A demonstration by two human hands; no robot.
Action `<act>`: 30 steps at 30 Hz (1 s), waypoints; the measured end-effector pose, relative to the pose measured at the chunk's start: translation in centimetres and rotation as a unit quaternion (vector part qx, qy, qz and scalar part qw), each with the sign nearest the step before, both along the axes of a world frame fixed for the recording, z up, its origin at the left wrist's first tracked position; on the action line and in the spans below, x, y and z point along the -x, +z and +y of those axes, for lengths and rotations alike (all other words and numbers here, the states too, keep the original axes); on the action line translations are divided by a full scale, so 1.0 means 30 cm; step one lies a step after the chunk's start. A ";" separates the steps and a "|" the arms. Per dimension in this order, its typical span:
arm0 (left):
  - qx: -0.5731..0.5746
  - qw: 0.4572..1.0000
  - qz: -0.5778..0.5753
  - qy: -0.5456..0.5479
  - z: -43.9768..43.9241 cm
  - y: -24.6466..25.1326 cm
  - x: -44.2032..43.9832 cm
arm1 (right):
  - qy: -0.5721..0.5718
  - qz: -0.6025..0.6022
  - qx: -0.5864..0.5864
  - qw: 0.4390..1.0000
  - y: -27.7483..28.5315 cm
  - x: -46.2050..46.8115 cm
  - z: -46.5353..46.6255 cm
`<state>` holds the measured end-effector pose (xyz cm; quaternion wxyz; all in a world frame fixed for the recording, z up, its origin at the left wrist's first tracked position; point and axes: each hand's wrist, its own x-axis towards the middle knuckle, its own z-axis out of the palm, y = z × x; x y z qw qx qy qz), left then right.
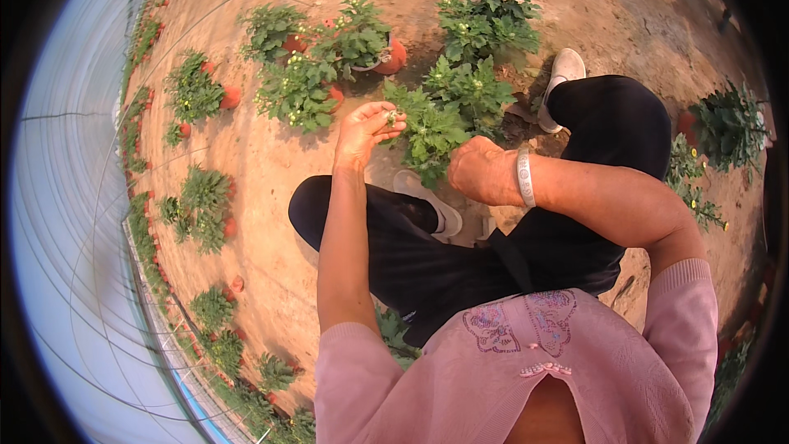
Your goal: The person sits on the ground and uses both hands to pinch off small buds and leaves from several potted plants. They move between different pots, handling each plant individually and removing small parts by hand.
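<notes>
My left hand [363, 132] is turned palm up with its fingers curled. A few small pale green buds [392, 117] rest between the thumb and fingers. Just right of it stands a leafy green plant [431, 129] with lobed leaves, chrysanthemum-like. My right hand [481, 169], back upward and bent at the wrist, is at the lower right edge of its leaves. Its fingertips are hidden beneath the hand, so whether they pinch a stem cannot be seen. A light bracelet [525, 177] circles the right wrist.
Budded plants in red pots [389, 58] stand ahead on the bare soil [271, 185]. A taller bushy plant [493, 12] grows behind the near one. Potted plants [206, 203] line the left. Yellow-flowered stems [693, 182] are at right, beside my knee [616, 117].
</notes>
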<state>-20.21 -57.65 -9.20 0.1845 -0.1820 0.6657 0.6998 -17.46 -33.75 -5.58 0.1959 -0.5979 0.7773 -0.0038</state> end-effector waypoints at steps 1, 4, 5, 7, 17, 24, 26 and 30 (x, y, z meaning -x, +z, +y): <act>0.000 1.000 0.014 0.006 0.001 -0.008 -0.003 | 0.009 0.010 0.023 1.000 -0.010 -0.003 0.006; -0.003 0.997 0.078 -0.001 0.005 -0.027 -0.003 | -0.002 0.000 0.031 1.000 -0.032 -0.009 0.005; 0.006 0.996 0.085 -0.002 0.008 -0.031 -0.002 | -0.001 0.000 0.031 1.000 -0.037 -0.011 0.005; 0.030 0.995 0.098 -0.002 0.013 -0.035 0.002 | 0.004 0.003 0.033 0.999 -0.042 -0.012 0.004; 0.031 0.998 0.062 0.008 0.019 -0.038 0.006 | 0.006 0.004 -0.047 0.999 -0.029 -0.018 -0.017; -0.024 0.998 0.057 0.013 0.020 -0.034 0.006 | 0.020 0.021 0.028 0.999 -0.083 -0.021 -0.008; -0.055 0.997 0.050 0.016 0.016 -0.033 0.007 | 0.019 0.028 0.039 0.999 -0.092 -0.022 -0.007; -0.117 0.992 0.013 0.040 -0.006 -0.045 0.014 | 0.008 0.024 0.018 1.000 -0.094 -0.025 -0.010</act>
